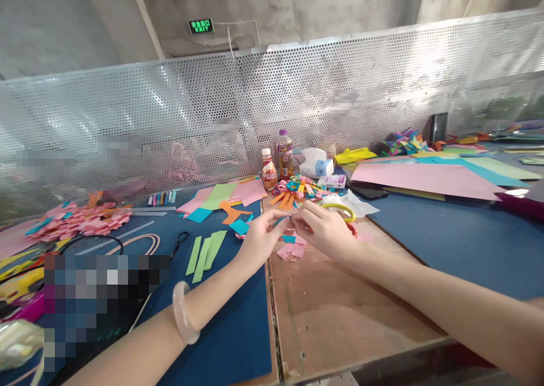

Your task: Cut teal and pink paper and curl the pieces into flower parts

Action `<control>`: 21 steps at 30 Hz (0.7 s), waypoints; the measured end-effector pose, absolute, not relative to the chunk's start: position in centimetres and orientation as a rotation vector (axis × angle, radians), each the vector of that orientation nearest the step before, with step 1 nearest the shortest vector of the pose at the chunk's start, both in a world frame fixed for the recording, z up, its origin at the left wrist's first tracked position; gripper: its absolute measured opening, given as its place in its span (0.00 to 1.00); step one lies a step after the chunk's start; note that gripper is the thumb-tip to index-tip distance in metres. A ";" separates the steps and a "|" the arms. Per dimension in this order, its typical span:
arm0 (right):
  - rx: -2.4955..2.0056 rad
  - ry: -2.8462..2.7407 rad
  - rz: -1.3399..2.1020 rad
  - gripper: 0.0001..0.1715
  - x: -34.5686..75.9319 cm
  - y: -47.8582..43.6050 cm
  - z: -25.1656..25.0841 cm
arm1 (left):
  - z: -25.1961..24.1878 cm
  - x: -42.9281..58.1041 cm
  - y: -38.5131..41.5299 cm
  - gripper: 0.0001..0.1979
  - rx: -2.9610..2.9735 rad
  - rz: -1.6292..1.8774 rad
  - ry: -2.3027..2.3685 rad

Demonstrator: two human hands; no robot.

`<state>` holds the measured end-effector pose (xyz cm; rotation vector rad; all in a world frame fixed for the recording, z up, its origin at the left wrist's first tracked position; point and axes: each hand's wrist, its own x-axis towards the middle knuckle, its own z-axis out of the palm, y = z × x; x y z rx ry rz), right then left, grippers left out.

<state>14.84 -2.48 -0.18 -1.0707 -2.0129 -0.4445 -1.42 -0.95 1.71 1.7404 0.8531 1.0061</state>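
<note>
My left hand (260,240) and my right hand (323,230) meet over the wooden strip of the table, fingertips pinched together. Between them shows a bit of blue paper (279,221), mostly hidden by the fingers. Just below the fingertips lie pink paper scraps (292,251) with a small blue piece on them. Scissors with yellow handles (343,207) are partly covered behind my right hand. Green paper strips (204,254) lie left of my left hand, near an orange paper cutout (233,212).
Behind the hands are colourful paper loops (301,187), two drink bottles (285,155) and a tissue pack (317,164). Pink paper flowers (87,219) are heaped at left, near cables and a blurred-out dark object. Large pink sheets (420,177) lie right. A perforated metal screen (178,108) closes the back.
</note>
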 end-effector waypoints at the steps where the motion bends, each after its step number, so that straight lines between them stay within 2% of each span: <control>1: -1.070 -2.012 -0.454 0.10 14.8 -2.5 -0.2 | 1.7 -1.4 -0.9 0.13 1.740 1.013 0.854; 12: -1.088 -2.009 -0.559 0.11 14.8 -2.4 -0.6 | 1.6 -1.4 -1.0 0.12 1.764 1.050 0.871; 21: -1.123 -2.058 -0.537 0.11 14.9 -2.5 -0.8 | 1.7 -1.1 -1.3 0.12 1.501 1.002 0.929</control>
